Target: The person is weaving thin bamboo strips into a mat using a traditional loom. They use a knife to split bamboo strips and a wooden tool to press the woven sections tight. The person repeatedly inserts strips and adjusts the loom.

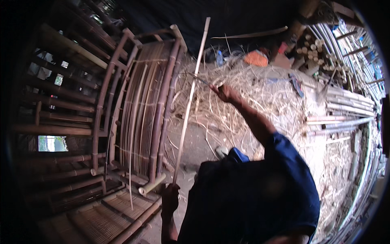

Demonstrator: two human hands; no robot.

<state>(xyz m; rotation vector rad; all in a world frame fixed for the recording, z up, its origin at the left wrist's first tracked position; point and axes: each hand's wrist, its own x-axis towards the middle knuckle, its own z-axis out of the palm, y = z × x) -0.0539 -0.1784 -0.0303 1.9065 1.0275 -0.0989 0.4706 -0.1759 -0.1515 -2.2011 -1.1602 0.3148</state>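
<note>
Now, on my feed, left hand point(170, 198) closed round near end of strip point(187, 112); strip runs forward from those fingers, beside bench point(163, 107). Right hand point(223, 93) gripping knife point(202, 81), fingers right of strip, blade crossing its far half. Blade contact: I cannot tell. Shavings point(231, 118) below.

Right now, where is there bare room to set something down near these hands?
The grey floor between the long pale bamboo strip in the left hand and the dark blue shirt is mostly bare. It is crowded below the right hand and its thin dark knife, where curly pale shavings lie, and on the brown bamboo bench, covered in slender strips.
</note>
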